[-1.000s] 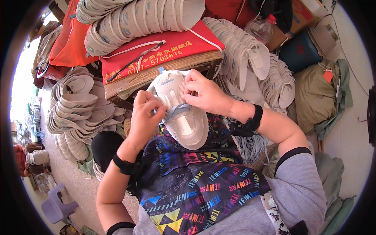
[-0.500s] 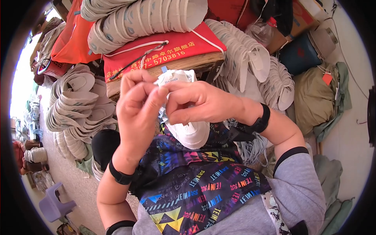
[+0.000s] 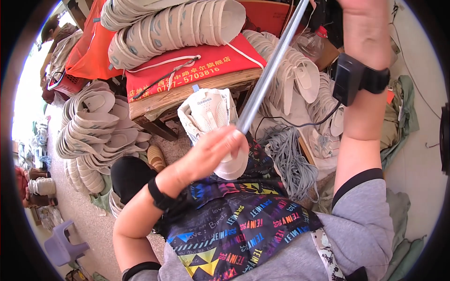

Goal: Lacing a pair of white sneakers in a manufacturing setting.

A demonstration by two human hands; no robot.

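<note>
A cream-white shoe (image 3: pixel 206 112) points its toe toward me at the middle of the view, above my lap. My left hand (image 3: pixel 213 152) lies across its front, with thumb and fingers closed on the lower end of a pale grey shoelace (image 3: pixel 269 70). The lace, in close strands, stretches taut up and right to the top edge. My right hand (image 3: pixel 361 5) is raised there, mostly cut off by the frame. Its fingers are out of view, but the taut lace runs up toward it. How the lace enters the shoe is hidden by my left hand.
A wooden bench (image 3: pixel 145 110) with a red cloth bag (image 3: pixel 187 70) and stacked shoe uppers (image 3: pixel 183 28) stands ahead. More uppers (image 3: pixel 89 122) are piled left, others (image 3: pixel 300 75) right. A bundle of grey laces (image 3: pixel 293 159) hangs beside my lap. A purple stool (image 3: pixel 65 243) stands lower left.
My hands were together over the shoe. My right hand has swung far up and right, and the lace is now drawn out long. My left hand has dropped to the shoe's front.
</note>
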